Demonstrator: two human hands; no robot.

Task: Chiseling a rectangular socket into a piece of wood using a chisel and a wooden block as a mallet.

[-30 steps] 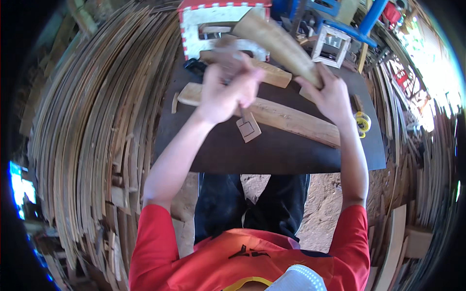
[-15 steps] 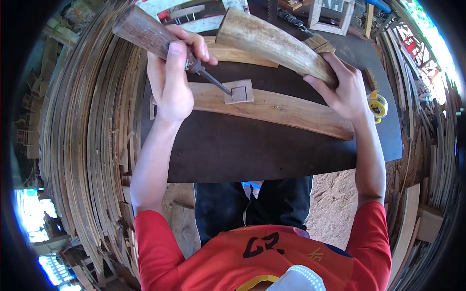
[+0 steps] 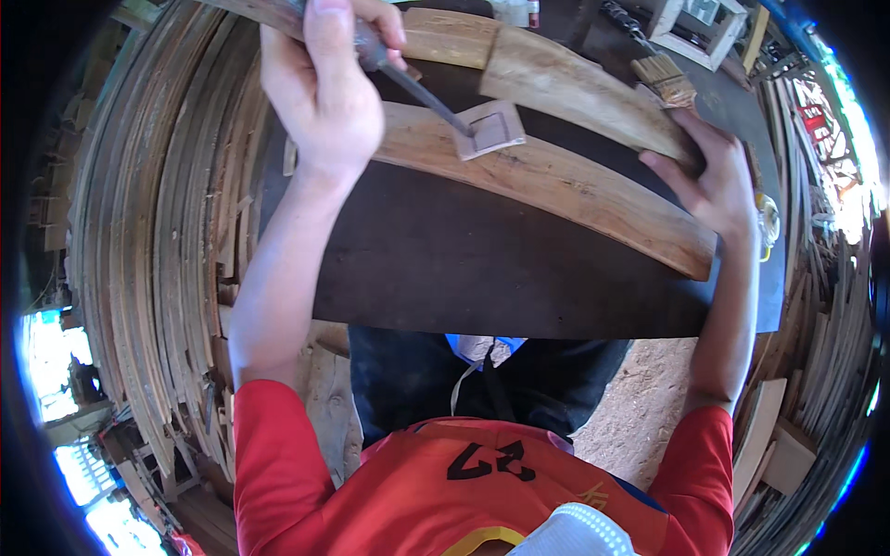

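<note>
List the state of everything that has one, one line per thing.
Chisel: held in left hand, tip at the small piece.
Small piece: marked with dark lines, over the plank; contact unclear.
Plank: lying on the table.
Tapered block: held at one end by right hand.

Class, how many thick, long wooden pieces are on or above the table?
3: the front piece across the table, the held piece in the right hand, and the partly covered rear piece. Others may be hidden.
</note>
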